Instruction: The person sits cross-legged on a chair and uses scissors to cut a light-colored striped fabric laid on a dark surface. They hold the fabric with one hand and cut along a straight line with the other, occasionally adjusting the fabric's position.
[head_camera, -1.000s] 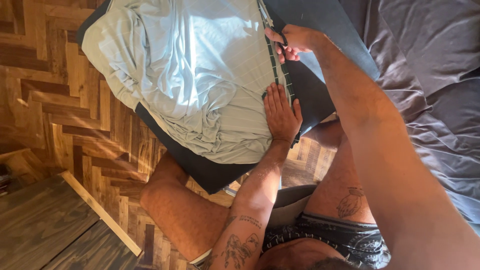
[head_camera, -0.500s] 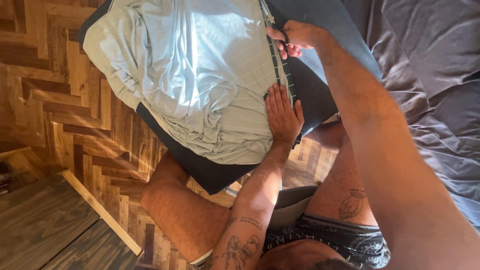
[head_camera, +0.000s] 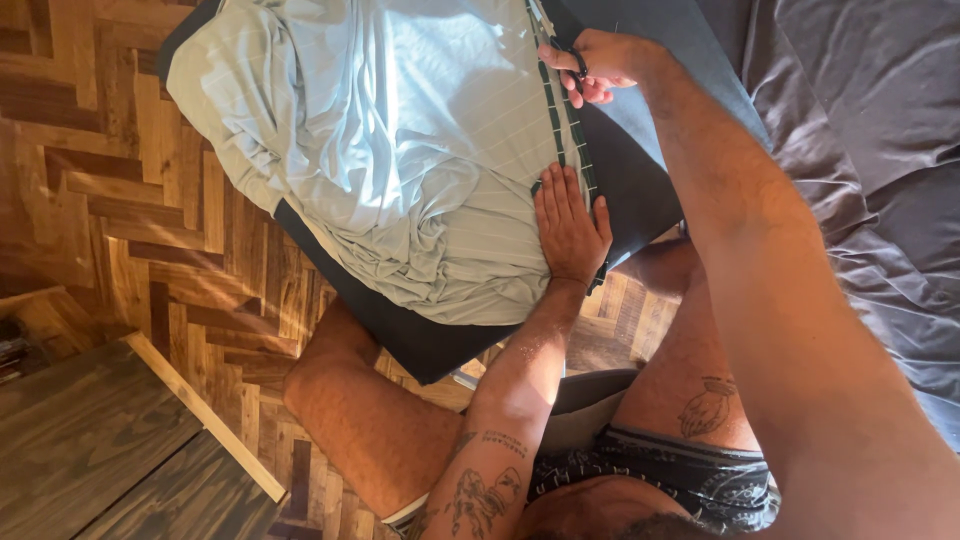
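A pale green striped fabric lies crumpled over a dark flat board that rests across my knees. Along its right side runs a dark green edge strip. My left hand lies flat on the fabric beside that strip, fingers together and pointing away from me. Farther up the strip, my right hand is closed on a small dark tool with a finger loop, apparently scissors. The tool's tip is hidden by the fingers.
A herringbone wood floor spreads to the left. A darker wooden plank surface sits at the lower left. Grey bedding fills the right side. My bare knees are under the board.
My right hand has edged slightly farther up the green edge strip. My left hand stays pressed flat in the same place.
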